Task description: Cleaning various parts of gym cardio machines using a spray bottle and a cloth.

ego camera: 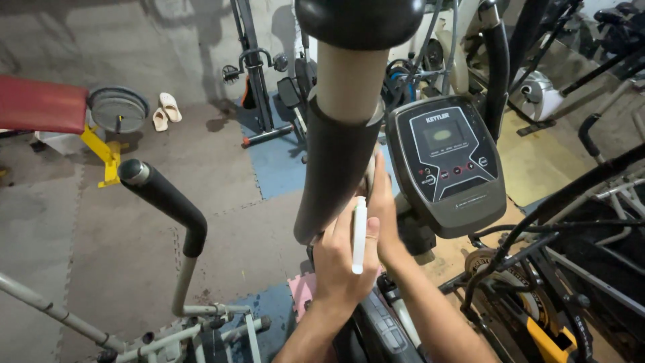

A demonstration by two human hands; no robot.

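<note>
white tool: slim white plastic stick (359, 235) pinched in left hand (342, 259), tip kept steady.
right hand (381, 215): pressed on black foam-padded handlebar tube (336, 161); grip closure can't be told.

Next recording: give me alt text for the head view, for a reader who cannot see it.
Two bare hands work behind a black foam-covered handlebar of an exercise machine; the left hand holds a slim white pen-like stick, the right hand reaches alongside. A grey console sits right.

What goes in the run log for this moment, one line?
left hand: holds white pen | right hand: on handlebar post | console: just right of hands | floor mats below
</note>
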